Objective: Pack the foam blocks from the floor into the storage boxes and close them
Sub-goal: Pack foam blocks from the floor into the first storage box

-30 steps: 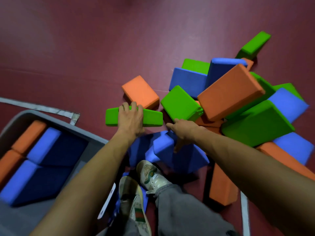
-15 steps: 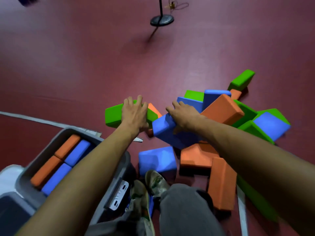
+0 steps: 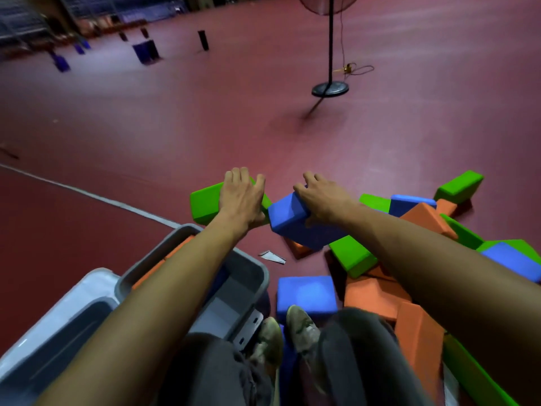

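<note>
Grasping is recorded at both hands. The left hand (image 3: 241, 197) is seen laid over a green foam block (image 3: 203, 205), with the fingers curled over its far edge. This block is held just at 12 o'clock of the grey storage box (image 3: 254, 273).

The right hand (image 3: 325, 197) is clasped over the top of a blue foam block (image 3: 292, 222). Its fingers are hooked over the far edge and the thumb is laid along the upper left edge. The two held blocks are found just beside each other, green at 9 o'clock of blue.

The box is noted open at 7 o'clock of the frame. Orange blocks (image 3: 152, 269) are seen inside along its left wall, partly hidden by the left forearm (image 3: 164, 291). A pale grey bin (image 3: 58, 320) is set against the box at 8 o'clock.

A heap (image 3: 377, 291) of green, blue and orange blocks is spread on the red floor (image 3: 146, 127) from 3 to 5 o'clock. A fan stand base (image 3: 330, 89) is observed at 1 o'clock, well apart from the blocks.
</note>
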Demonstrator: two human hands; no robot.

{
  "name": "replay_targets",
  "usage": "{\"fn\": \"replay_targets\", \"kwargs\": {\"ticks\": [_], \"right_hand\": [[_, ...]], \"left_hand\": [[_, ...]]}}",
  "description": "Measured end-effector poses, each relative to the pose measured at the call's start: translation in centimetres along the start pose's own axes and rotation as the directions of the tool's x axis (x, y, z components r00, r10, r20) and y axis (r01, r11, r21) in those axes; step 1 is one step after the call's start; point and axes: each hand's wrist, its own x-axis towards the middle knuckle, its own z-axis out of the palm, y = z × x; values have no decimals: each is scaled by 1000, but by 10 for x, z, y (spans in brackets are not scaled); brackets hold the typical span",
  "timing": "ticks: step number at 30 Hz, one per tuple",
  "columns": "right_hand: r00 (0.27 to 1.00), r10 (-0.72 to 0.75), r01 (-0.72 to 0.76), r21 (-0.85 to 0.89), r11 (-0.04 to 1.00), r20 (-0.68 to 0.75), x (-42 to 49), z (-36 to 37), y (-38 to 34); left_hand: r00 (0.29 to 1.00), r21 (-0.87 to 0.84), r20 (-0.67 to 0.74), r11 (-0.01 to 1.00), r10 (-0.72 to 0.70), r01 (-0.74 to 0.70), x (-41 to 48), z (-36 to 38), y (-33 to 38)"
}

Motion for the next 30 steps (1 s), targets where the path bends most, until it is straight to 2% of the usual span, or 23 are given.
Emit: {"fn": "replay_targets", "kwargs": {"ticks": [10,17,25,30], "right_hand": [[983,-177,174,-60,983,-44,42,-19,-96],[962,-257,257,-7,966,-88,86,2,-153],[955,-296,292,251,923,-22,137,48,-192],[947,-321,295,349,889,17,161,84,-207]], "left_hand": [[987,1,77,990,-143,144,-63,22,-85],[957,-18,182,972,-227,234,-103,74,-128],[954,34,222,979,-202,200,-133,141,-156],[925,-16,283,963,-254,270,-142,176,-162]]}}
